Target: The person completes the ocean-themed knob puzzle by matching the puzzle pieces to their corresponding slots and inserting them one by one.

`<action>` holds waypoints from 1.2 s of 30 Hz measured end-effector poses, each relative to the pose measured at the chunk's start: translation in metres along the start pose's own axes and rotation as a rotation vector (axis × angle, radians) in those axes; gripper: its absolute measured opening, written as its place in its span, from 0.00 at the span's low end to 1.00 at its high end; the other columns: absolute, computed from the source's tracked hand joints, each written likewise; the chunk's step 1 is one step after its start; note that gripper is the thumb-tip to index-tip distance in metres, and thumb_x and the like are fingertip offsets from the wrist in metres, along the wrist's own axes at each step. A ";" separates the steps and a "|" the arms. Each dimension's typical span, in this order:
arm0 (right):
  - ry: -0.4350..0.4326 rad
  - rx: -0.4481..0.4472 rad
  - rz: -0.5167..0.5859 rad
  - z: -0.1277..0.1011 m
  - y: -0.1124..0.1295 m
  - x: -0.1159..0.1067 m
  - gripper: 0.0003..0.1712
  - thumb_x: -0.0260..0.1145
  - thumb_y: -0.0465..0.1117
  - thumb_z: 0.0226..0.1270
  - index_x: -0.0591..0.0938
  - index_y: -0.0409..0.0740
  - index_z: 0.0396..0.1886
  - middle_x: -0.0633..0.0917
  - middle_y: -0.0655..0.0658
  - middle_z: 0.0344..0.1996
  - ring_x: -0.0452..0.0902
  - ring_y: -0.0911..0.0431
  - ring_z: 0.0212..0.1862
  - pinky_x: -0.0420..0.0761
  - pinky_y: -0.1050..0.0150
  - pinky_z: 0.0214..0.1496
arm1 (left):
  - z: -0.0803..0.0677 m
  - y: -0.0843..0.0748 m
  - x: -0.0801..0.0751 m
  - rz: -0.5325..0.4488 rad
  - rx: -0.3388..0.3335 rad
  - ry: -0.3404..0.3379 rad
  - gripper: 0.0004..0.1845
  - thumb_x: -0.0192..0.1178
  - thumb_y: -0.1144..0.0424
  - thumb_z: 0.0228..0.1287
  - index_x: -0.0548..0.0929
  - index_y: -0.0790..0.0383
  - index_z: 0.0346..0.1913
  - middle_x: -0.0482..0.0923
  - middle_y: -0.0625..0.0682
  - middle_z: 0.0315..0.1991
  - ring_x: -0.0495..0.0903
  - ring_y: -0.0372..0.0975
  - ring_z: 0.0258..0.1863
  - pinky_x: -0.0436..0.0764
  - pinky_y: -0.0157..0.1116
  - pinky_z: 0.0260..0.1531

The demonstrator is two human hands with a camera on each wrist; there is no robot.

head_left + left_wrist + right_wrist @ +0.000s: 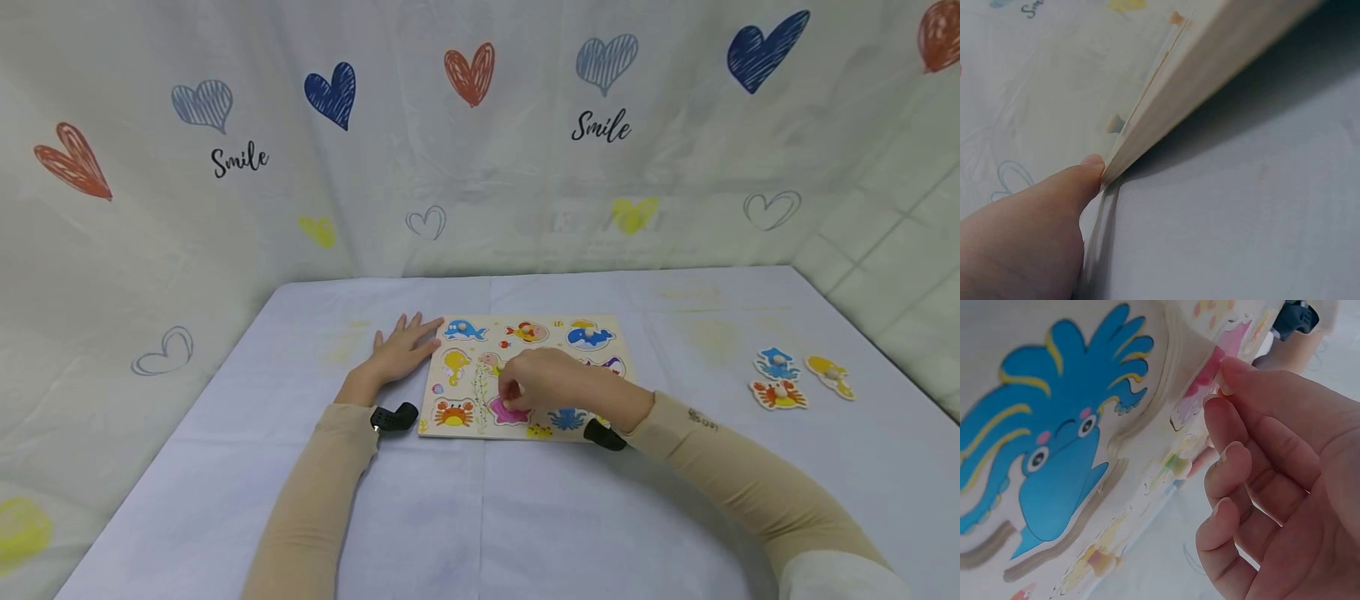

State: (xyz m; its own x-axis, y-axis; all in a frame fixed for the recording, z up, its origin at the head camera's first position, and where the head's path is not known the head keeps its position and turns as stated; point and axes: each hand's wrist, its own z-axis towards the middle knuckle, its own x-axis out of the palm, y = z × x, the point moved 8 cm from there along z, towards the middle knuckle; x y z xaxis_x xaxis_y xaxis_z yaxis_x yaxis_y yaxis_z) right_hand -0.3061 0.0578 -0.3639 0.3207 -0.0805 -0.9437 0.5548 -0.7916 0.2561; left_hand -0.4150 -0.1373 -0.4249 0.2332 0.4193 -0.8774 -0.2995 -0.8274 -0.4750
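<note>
A wooden peg puzzle board (553, 323) with sea animals lies flat on the table. My left hand (405, 346) rests flat on the cloth, fingers straight, touching the board's left edge. In the left wrist view its thumb (1066, 194) presses against the board's edge (1210, 75). My right hand (513, 392) hovers over the board's lower middle with fingers curled, pinching the knob of a pink starfish piece (507, 412). The right wrist view shows those fingertips (1225, 369) on the pink piece (1207, 375), next to the blue octopus (1054, 444).
Three loose pieces lie on the right of the table: a blue one (776, 364), an orange crab (778, 393) and a yellow one (830, 373). A lilac cloth (525, 517) covers the table. A heart-print curtain (480, 150) hangs behind and at both sides.
</note>
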 end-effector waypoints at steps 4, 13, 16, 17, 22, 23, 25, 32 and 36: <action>-0.013 -0.016 -0.002 0.000 0.002 0.000 0.03 0.76 0.43 0.66 0.91 0.52 0.38 0.81 0.59 0.26 0.75 0.60 0.34 0.77 0.65 0.40 | 0.001 0.001 0.001 -0.001 -0.001 0.000 0.33 0.43 0.38 0.80 0.57 0.42 0.82 0.39 0.58 0.83 0.30 0.55 0.81 0.27 0.67 0.70; -0.041 -0.030 0.035 -0.004 -0.002 -0.001 0.04 0.76 0.45 0.66 0.90 0.55 0.39 0.81 0.60 0.27 0.75 0.61 0.34 0.77 0.65 0.39 | 0.000 0.000 0.000 0.001 -0.001 0.002 0.33 0.43 0.39 0.80 0.57 0.42 0.82 0.39 0.58 0.83 0.30 0.55 0.81 0.27 0.67 0.70; -0.069 -0.032 0.081 -0.011 -0.005 -0.008 0.05 0.75 0.45 0.67 0.90 0.54 0.41 0.82 0.60 0.28 0.75 0.60 0.34 0.77 0.64 0.37 | 0.000 0.000 0.000 0.000 0.001 0.002 0.33 0.43 0.39 0.80 0.57 0.42 0.82 0.39 0.58 0.83 0.30 0.56 0.81 0.27 0.67 0.70; -0.084 -0.044 0.092 -0.014 -0.005 -0.011 0.06 0.75 0.45 0.67 0.90 0.53 0.42 0.82 0.60 0.28 0.75 0.60 0.33 0.77 0.64 0.36 | 0.000 -0.001 0.000 0.000 0.002 0.001 0.33 0.43 0.39 0.80 0.57 0.43 0.82 0.39 0.58 0.83 0.30 0.56 0.81 0.27 0.67 0.70; -0.170 -0.137 0.137 -0.030 -0.007 -0.028 0.06 0.72 0.39 0.69 0.90 0.45 0.44 0.83 0.58 0.29 0.73 0.60 0.30 0.77 0.65 0.33 | 0.000 -0.001 0.000 0.000 0.002 -0.004 0.33 0.43 0.39 0.81 0.57 0.43 0.82 0.40 0.59 0.83 0.30 0.56 0.81 0.27 0.67 0.70; -0.183 -0.150 0.144 -0.033 -0.009 -0.030 0.06 0.72 0.38 0.69 0.90 0.45 0.44 0.83 0.58 0.30 0.73 0.60 0.29 0.77 0.65 0.32 | 0.000 -0.001 0.000 0.001 0.001 -0.005 0.33 0.43 0.39 0.81 0.58 0.43 0.82 0.40 0.59 0.83 0.30 0.56 0.81 0.27 0.67 0.70; -0.201 -0.169 0.159 -0.038 -0.014 -0.034 0.07 0.72 0.37 0.69 0.90 0.44 0.44 0.83 0.57 0.30 0.73 0.61 0.29 0.77 0.66 0.33 | 0.000 -0.001 0.001 0.001 -0.001 -0.004 0.33 0.43 0.40 0.81 0.58 0.43 0.82 0.40 0.59 0.83 0.30 0.56 0.81 0.27 0.67 0.70; -0.215 -0.214 0.174 -0.063 -0.037 -0.043 0.10 0.72 0.35 0.69 0.89 0.43 0.48 0.84 0.58 0.34 0.74 0.61 0.31 0.78 0.66 0.33 | 0.002 -0.001 0.003 0.001 0.000 0.004 0.33 0.43 0.39 0.80 0.57 0.42 0.82 0.39 0.58 0.83 0.30 0.55 0.81 0.27 0.67 0.70; -0.251 -0.160 0.185 -0.076 -0.061 -0.049 0.10 0.71 0.34 0.69 0.89 0.43 0.48 0.84 0.56 0.33 0.73 0.59 0.31 0.77 0.66 0.31 | 0.000 -0.002 0.000 0.003 0.005 0.001 0.33 0.43 0.39 0.81 0.57 0.44 0.82 0.39 0.60 0.83 0.30 0.57 0.81 0.28 0.68 0.70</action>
State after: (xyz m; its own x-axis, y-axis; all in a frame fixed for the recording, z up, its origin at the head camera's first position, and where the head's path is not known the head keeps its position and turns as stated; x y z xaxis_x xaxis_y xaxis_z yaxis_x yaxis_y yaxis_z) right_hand -0.2977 0.1561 -0.3173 0.2396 -0.3760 -0.8951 0.6248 -0.6459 0.4386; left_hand -0.4140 -0.1356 -0.4237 0.2328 0.4164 -0.8789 -0.3046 -0.8270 -0.4725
